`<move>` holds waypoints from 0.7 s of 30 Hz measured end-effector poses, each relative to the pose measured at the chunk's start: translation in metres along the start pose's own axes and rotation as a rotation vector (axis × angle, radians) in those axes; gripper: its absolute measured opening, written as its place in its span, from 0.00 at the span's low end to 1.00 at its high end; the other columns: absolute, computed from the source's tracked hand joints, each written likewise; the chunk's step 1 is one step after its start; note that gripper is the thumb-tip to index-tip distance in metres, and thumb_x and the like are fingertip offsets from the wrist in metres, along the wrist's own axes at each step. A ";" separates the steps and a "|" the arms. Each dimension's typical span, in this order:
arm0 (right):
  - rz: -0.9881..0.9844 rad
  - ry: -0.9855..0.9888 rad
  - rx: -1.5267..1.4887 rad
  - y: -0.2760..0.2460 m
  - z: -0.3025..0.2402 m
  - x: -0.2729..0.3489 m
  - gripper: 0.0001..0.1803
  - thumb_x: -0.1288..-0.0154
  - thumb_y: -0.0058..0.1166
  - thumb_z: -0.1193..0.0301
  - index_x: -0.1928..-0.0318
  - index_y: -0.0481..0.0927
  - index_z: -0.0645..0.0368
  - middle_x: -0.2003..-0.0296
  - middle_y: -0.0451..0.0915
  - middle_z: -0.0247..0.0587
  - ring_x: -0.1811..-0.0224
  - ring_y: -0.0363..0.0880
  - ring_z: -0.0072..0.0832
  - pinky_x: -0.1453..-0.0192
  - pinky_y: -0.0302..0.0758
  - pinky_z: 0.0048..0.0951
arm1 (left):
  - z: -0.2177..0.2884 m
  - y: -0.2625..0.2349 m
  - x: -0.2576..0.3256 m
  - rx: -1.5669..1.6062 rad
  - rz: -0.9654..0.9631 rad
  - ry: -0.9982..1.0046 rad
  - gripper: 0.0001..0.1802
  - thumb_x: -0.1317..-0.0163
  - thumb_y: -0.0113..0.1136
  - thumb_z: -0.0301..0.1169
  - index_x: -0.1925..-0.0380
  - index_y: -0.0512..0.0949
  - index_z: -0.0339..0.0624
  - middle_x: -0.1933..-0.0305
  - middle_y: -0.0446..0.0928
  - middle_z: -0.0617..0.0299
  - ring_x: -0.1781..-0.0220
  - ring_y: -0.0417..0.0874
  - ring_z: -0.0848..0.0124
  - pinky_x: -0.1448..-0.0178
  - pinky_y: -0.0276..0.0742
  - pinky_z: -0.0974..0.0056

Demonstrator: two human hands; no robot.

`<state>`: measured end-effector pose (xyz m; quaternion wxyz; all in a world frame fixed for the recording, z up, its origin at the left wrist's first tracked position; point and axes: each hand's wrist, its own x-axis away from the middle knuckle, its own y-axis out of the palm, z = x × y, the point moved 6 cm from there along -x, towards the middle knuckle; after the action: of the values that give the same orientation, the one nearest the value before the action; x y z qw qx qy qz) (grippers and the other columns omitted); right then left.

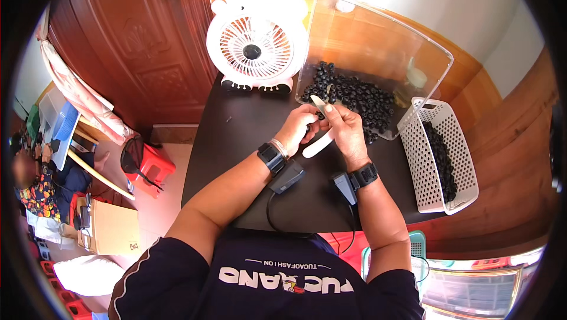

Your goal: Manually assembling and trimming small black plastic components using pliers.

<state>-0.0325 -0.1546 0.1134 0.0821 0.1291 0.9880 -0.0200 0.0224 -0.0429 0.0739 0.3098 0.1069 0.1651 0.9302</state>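
Note:
My right hand (347, 128) is closed around a knife with a white handle (319, 144), its short pale blade pointing up and left. Close beside the blade, my left hand (297, 124) has its fingers curled around a small black round part (321, 116), mostly hidden by the fingers. Both hands are over the dark table, at the near edge of a clear plastic bin (440, 54). A heap of black ring-shaped parts (360, 98) lies in and in front of that bin.
A white perforated basket (416, 169) with black parts stands to the right. At the back left is a white fan (253, 48). Cables run from the wrist devices (287, 177) toward my body. A red stool (155, 163) and another person (38, 193) are at far left.

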 end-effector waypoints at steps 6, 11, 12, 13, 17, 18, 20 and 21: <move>-0.018 0.016 0.064 0.002 0.002 0.000 0.15 0.33 0.53 0.60 0.64 0.82 0.61 0.77 0.78 0.30 0.73 0.74 0.16 0.70 0.71 0.20 | 0.008 0.004 0.007 -0.177 -0.053 0.032 0.12 0.34 0.46 0.37 0.66 0.73 0.41 0.83 0.67 0.67 0.86 0.62 0.81 0.85 0.51 0.74; -0.015 -0.004 0.005 0.001 -0.001 0.000 0.15 0.33 0.54 0.61 0.62 0.82 0.61 0.73 0.80 0.32 0.72 0.75 0.17 0.67 0.71 0.21 | -0.001 -0.003 0.002 -0.026 -0.059 -0.025 0.14 0.33 0.45 0.39 0.70 0.72 0.42 0.82 0.67 0.67 0.86 0.63 0.79 0.85 0.52 0.73; 0.005 -0.026 -0.019 0.000 -0.003 -0.001 0.15 0.33 0.54 0.61 0.62 0.82 0.62 0.71 0.81 0.33 0.71 0.75 0.17 0.66 0.72 0.21 | -0.003 -0.006 0.001 0.106 -0.019 -0.069 0.14 0.33 0.45 0.40 0.71 0.72 0.42 0.82 0.67 0.67 0.86 0.63 0.78 0.85 0.52 0.73; 0.003 -0.027 -0.019 0.000 -0.003 0.000 0.15 0.33 0.54 0.61 0.62 0.82 0.62 0.71 0.81 0.33 0.71 0.75 0.17 0.66 0.72 0.21 | -0.003 -0.006 0.001 0.107 -0.018 -0.067 0.14 0.33 0.45 0.40 0.71 0.72 0.42 0.82 0.67 0.67 0.86 0.63 0.78 0.85 0.52 0.73; -0.032 -0.199 0.127 0.015 -0.026 0.012 0.12 0.34 0.54 0.68 0.63 0.81 0.66 0.64 0.83 0.39 0.66 0.79 0.20 0.58 0.75 0.24 | -0.002 -0.011 0.001 0.293 -0.036 -0.040 0.14 0.34 0.45 0.40 0.73 0.70 0.42 0.83 0.67 0.65 0.86 0.64 0.74 0.85 0.53 0.70; -0.082 -0.254 0.131 0.019 -0.029 0.014 0.12 0.34 0.54 0.67 0.64 0.81 0.66 0.61 0.83 0.41 0.63 0.78 0.21 0.56 0.74 0.24 | -0.002 -0.013 0.000 0.341 -0.011 -0.051 0.14 0.34 0.45 0.40 0.72 0.70 0.42 0.82 0.67 0.65 0.86 0.65 0.74 0.86 0.54 0.70; -0.152 -0.279 0.127 0.027 -0.030 0.018 0.13 0.34 0.55 0.67 0.67 0.80 0.68 0.56 0.82 0.45 0.56 0.78 0.24 0.50 0.73 0.27 | -0.006 -0.019 -0.005 0.399 0.029 -0.047 0.14 0.34 0.45 0.40 0.71 0.70 0.42 0.81 0.68 0.64 0.87 0.66 0.72 0.86 0.55 0.68; -0.154 -0.278 0.126 0.028 -0.029 0.018 0.13 0.34 0.55 0.67 0.67 0.80 0.68 0.56 0.82 0.45 0.56 0.78 0.24 0.50 0.73 0.27 | -0.004 -0.020 -0.004 0.399 0.030 -0.046 0.14 0.34 0.45 0.40 0.71 0.70 0.42 0.81 0.68 0.64 0.87 0.66 0.72 0.86 0.55 0.68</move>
<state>-0.0470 -0.1214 0.1385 0.2081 0.0540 0.9709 -0.1058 0.0353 -0.0316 0.0622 0.2720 0.1901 0.3375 0.8809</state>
